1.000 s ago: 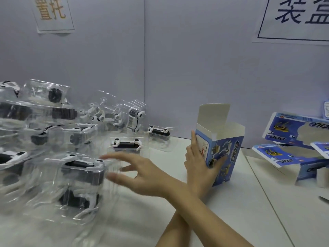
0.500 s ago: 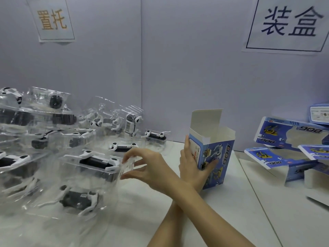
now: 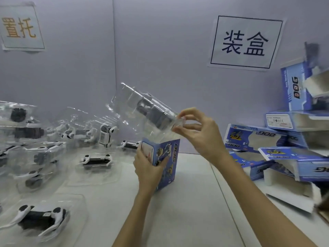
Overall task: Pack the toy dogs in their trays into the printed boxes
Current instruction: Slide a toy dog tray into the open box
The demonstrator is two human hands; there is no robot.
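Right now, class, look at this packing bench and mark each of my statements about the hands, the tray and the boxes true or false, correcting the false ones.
1. The right hand pinches the clear tray by one end, above the open box. True.
2. The left hand lies flat on the table. False: it grips the side of the upright box.
3. The held tray already sits fully inside the box. False: it is tilted in the air, its lower end just over the opening.
4. More printed boxes are piled at the right of the bench. True.
5. Other trays with toy dogs lie at the left. True.
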